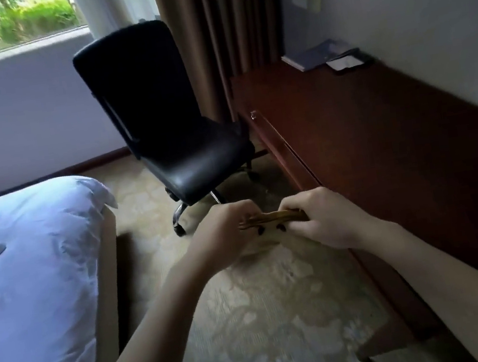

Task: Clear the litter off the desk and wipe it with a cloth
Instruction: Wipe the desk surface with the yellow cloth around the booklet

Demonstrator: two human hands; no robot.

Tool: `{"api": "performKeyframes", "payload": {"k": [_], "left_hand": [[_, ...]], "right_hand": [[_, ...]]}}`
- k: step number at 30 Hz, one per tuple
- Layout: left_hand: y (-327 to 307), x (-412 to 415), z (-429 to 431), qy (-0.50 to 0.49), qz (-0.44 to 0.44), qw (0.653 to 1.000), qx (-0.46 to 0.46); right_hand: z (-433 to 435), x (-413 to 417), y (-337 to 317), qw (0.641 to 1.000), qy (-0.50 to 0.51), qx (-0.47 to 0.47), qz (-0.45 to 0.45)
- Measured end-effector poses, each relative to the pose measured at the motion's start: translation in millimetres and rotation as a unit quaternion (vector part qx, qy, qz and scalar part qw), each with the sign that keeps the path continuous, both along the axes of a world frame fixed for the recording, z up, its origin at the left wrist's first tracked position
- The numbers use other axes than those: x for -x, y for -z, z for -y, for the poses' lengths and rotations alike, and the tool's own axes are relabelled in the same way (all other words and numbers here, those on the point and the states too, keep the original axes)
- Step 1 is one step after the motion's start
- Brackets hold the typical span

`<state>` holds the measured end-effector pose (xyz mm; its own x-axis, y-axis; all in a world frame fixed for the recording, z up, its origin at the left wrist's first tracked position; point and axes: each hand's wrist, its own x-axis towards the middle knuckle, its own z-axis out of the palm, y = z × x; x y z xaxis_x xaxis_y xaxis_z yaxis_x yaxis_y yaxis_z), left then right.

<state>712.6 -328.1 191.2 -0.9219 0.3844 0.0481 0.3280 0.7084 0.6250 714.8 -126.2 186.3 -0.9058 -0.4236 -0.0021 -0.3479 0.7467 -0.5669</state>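
Yellowish-brown cloth (271,218), bunched flat, is held over the carpet beside the dark wooden desk (380,141), with the fingers of the left hand (226,229) and right hand (321,218) pinching its two ends. Books (315,54) and paper (344,62) lie at the desk's far end, near a black chair (166,120).

Both my forearms are bare from the bottom edge of view up to the wrists, with no sleeve in sight. My left hand (223,232) and right hand (321,218) wear no gloves, rings or watch that I can make out. The nails on two of my fingertips (260,231) look dark, though blur keeps me from telling more.
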Motion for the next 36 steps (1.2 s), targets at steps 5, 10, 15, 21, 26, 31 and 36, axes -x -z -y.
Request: {"api": "performKeyframes", "payload": {"k": [5, 10, 15, 21, 26, 31, 36], "left_hand": [[10, 131, -6, 0.022, 0.024, 0.999, 0.017], [39, 268, -18, 0.037, 0.042, 0.997, 0.053], [38, 430, -40, 0.050, 0.037, 0.995, 0.077], [23, 584, -77, 0.142, 0.027, 0.988, 0.052], [29, 683, -127, 0.273, 0.054, 0.959, 0.057], [35, 777, -198, 0.393, 0.052, 0.916, 0.062], [30, 831, -258, 0.483, 0.081, 0.872, 0.005]], "right_hand": [[-4, 108, 16, 0.996, 0.069, 0.034, 0.036], [-17, 246, 41, 0.995, 0.074, 0.046, 0.047], [-37, 401, 42, 0.993, 0.095, 0.064, 0.025], [-63, 534, 27, 0.981, 0.125, 0.106, 0.102], [-94, 608, 46, 0.966, 0.206, 0.041, 0.153], [-125, 657, 60, 0.923, 0.362, 0.034, 0.123], [-152, 686, 56, 0.872, 0.484, 0.061, 0.048]]}}
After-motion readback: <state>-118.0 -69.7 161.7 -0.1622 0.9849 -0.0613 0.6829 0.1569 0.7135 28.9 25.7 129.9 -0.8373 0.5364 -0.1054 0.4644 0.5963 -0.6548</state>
